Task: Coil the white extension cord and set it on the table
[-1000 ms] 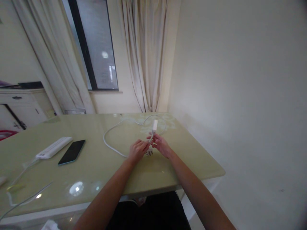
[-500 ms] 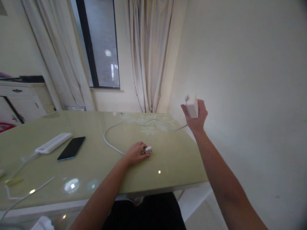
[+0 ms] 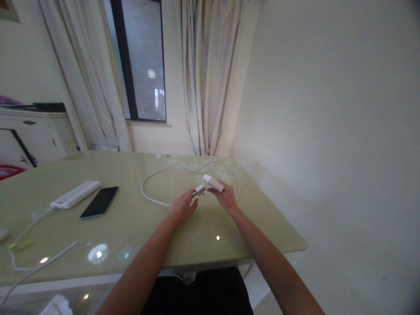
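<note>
White power adapter gripped in right hand over bench, long axis slanting down rightward in view. Plug pinched in left hand, just left of adapter; contact unclear.

White plug too small and blurred for detail, red object cut off by left edge.

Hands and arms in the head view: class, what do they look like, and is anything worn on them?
The left hand and right hand are ungloved. Both forearms are bare, slim and tapering towards the wrists, with no sleeve, watch or bracelet visible. Rings cannot be made out.
</note>
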Action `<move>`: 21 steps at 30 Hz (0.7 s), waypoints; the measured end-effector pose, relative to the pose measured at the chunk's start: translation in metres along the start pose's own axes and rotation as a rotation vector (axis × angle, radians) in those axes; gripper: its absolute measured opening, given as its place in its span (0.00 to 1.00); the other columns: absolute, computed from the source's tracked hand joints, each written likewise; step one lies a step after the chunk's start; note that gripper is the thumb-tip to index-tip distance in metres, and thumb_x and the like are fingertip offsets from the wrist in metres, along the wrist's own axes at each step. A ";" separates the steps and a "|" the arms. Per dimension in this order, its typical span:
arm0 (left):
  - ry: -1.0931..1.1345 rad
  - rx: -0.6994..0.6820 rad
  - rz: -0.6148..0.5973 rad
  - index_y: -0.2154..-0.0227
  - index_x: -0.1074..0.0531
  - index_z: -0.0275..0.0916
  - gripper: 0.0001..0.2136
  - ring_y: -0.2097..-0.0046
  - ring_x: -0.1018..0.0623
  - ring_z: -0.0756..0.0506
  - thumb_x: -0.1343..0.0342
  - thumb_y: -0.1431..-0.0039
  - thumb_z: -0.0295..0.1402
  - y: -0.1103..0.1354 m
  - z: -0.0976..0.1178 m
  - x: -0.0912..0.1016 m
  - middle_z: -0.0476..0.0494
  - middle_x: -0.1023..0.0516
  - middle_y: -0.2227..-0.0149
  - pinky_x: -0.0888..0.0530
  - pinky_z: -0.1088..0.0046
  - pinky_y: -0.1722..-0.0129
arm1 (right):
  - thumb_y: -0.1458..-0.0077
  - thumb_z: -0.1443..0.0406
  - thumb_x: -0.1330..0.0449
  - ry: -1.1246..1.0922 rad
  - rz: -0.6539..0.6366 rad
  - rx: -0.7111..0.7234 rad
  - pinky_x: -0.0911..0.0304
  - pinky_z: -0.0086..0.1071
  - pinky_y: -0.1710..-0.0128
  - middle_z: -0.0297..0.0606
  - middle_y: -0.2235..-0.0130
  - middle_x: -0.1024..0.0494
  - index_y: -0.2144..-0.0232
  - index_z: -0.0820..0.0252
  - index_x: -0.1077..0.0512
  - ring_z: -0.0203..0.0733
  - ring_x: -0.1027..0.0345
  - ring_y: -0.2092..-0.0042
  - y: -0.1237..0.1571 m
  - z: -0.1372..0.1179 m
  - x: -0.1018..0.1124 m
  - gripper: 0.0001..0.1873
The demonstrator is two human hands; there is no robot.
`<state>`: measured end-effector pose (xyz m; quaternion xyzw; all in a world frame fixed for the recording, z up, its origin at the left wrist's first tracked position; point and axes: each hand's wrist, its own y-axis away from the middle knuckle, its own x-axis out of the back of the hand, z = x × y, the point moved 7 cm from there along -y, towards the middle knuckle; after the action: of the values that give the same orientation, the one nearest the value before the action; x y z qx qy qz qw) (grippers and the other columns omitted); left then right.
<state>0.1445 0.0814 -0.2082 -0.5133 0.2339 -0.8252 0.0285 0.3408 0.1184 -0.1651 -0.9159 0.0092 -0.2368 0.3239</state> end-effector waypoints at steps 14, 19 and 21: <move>-0.023 0.272 0.318 0.61 0.27 0.39 0.18 0.65 0.22 0.40 0.60 0.27 0.41 0.004 -0.036 0.037 0.37 0.21 0.66 0.31 0.66 0.65 | 0.53 0.55 0.32 -0.050 0.028 -0.262 0.45 0.30 0.70 0.28 0.76 0.32 0.49 0.58 0.23 0.36 0.41 0.73 0.031 0.042 -0.011 0.29; 0.071 -0.164 0.433 0.45 0.30 0.35 0.18 0.53 0.22 0.39 0.60 0.28 0.35 0.007 -0.005 0.033 0.31 0.20 0.56 0.28 0.63 0.51 | 0.45 0.50 0.38 0.019 0.167 -0.284 0.51 0.31 0.72 0.29 0.79 0.35 0.57 0.59 0.19 0.37 0.44 0.75 0.035 0.038 -0.008 0.22; 0.077 -0.146 0.390 0.47 0.28 0.39 0.17 0.56 0.20 0.40 0.58 0.27 0.37 0.007 0.001 0.026 0.34 0.19 0.60 0.28 0.65 0.54 | 0.44 0.49 0.38 0.001 0.166 -0.273 0.51 0.31 0.72 0.29 0.79 0.34 0.54 0.60 0.19 0.37 0.44 0.76 0.035 0.033 -0.010 0.25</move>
<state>0.1319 0.0675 -0.1887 -0.4270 0.3891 -0.8039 0.1414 0.3518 0.1115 -0.2129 -0.9474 0.1172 -0.2060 0.2151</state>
